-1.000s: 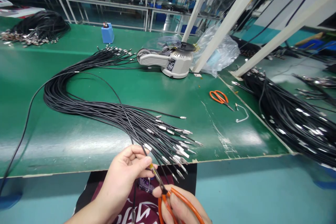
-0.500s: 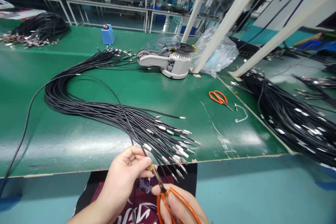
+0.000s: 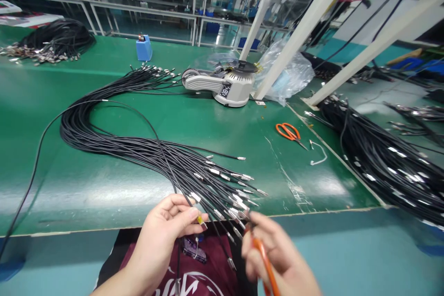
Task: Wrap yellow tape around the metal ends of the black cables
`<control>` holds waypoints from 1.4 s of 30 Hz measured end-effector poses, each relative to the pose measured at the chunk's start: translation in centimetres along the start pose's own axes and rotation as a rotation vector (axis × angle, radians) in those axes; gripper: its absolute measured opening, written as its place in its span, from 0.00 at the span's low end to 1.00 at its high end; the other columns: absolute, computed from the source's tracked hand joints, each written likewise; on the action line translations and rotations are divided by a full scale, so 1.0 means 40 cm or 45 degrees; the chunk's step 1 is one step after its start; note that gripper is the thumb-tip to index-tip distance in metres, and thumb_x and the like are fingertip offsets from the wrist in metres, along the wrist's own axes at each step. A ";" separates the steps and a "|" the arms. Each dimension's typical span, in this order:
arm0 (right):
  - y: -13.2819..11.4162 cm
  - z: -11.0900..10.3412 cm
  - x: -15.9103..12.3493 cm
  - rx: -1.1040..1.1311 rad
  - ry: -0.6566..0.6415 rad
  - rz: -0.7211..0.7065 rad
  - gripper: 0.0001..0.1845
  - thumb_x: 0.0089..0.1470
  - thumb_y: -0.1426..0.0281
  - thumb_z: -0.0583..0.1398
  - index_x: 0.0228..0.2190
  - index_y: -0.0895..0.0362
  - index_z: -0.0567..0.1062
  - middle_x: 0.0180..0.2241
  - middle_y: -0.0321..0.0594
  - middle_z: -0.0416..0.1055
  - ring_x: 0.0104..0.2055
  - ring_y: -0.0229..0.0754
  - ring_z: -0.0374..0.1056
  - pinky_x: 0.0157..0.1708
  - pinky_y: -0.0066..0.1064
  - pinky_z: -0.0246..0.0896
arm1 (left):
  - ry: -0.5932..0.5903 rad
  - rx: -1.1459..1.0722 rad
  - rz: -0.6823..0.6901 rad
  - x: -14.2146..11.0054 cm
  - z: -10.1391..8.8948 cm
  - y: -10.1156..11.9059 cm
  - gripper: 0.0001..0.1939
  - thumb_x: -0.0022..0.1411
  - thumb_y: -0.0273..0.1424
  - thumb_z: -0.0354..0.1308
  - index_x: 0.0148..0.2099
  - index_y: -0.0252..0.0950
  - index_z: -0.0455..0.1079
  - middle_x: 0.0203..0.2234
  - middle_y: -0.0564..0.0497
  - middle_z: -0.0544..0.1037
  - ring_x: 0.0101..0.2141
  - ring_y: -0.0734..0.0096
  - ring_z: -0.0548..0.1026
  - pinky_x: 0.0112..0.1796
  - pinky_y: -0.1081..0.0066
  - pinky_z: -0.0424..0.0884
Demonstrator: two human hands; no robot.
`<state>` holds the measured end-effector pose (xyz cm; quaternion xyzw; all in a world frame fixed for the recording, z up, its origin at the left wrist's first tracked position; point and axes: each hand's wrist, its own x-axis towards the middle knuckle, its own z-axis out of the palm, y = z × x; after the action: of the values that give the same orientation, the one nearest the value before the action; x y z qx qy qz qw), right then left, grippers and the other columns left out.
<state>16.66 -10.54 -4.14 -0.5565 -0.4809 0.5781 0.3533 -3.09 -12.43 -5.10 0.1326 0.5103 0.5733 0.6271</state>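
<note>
Black cable [image 3: 104, 100] | left hand [image 3: 169, 226] pinching it | right hand [image 3: 277, 254] gripping orange-handled scissors [image 3: 265, 261] | scuffed green bench [image 3: 222, 122] | racks [image 3: 145, 11] behind

No wording legible. Black label [image 3: 225, 89] on the grey tape dispenser [image 3: 239, 89] bears white marks, too small to read; white lettering [image 3: 187, 284] across the maroon garment [image 3: 215, 263] is cut off at the lower frame edge and cannot be deciphered
</note>
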 end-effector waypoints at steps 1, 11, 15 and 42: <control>-0.021 -0.032 0.035 -0.207 0.140 -0.139 0.29 0.43 0.60 0.67 0.47 0.55 0.70 0.28 0.39 0.73 0.29 0.41 0.69 0.29 0.31 0.66 | -0.002 -0.006 0.008 0.000 0.002 0.004 0.11 0.51 0.30 0.66 0.33 0.33 0.67 0.25 0.52 0.76 0.31 0.70 0.78 0.32 0.75 0.75; -0.167 -0.166 0.362 -1.277 0.268 -0.679 0.11 0.44 0.71 0.58 0.30 0.58 0.79 0.40 0.51 0.76 0.47 0.57 0.68 0.52 0.50 0.57 | -0.048 -0.177 0.153 0.070 0.051 0.063 0.14 0.43 0.30 0.70 0.30 0.33 0.68 0.24 0.54 0.77 0.25 0.75 0.76 0.29 0.75 0.74; -0.126 -0.012 0.246 -0.710 0.082 -0.567 0.13 0.54 0.62 0.55 0.34 0.55 0.75 0.32 0.44 0.76 0.34 0.47 0.72 0.34 0.37 0.69 | -0.017 -0.194 0.226 0.097 0.061 0.066 0.15 0.42 0.31 0.71 0.30 0.33 0.69 0.23 0.54 0.77 0.22 0.79 0.73 0.27 0.79 0.70; -0.136 0.084 0.216 -0.808 0.242 -1.256 0.04 0.56 0.75 0.58 0.32 0.56 0.73 0.30 0.39 0.72 0.33 0.40 0.69 0.33 0.32 0.65 | -0.046 1.770 2.050 0.182 0.076 0.108 0.11 0.65 0.24 0.49 0.47 0.29 0.69 0.23 0.51 0.73 0.24 0.70 0.70 0.26 0.71 0.68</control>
<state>11.55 -1.37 -1.87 -0.3950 -0.7984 0.1210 0.4381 -4.52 -3.60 -4.06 0.7688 0.4782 0.3997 -0.1430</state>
